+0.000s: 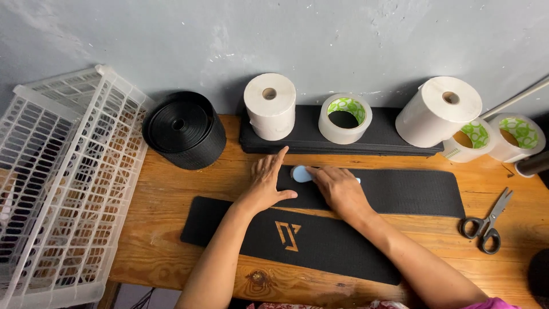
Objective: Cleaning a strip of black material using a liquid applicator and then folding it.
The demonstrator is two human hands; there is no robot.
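Observation:
Two black fabric strips lie on a wooden table [171, 229]. The nearer strip [320, 246] carries an orange angular mark. The farther black strip [412, 191] runs to the right. My left hand [266, 183] rests flat, fingers apart, on the left end of the farther strip. My right hand [340, 189] presses a small light-blue flat tool [300, 173] against that strip, just right of my left hand.
A white plastic crate [63, 171] leans at the left. A black webbing roll [186, 129], two white paper rolls [270, 105] [437, 111], several clear tape rolls [345, 117] and a black bar stand along the wall. Scissors [486, 223] lie at the right.

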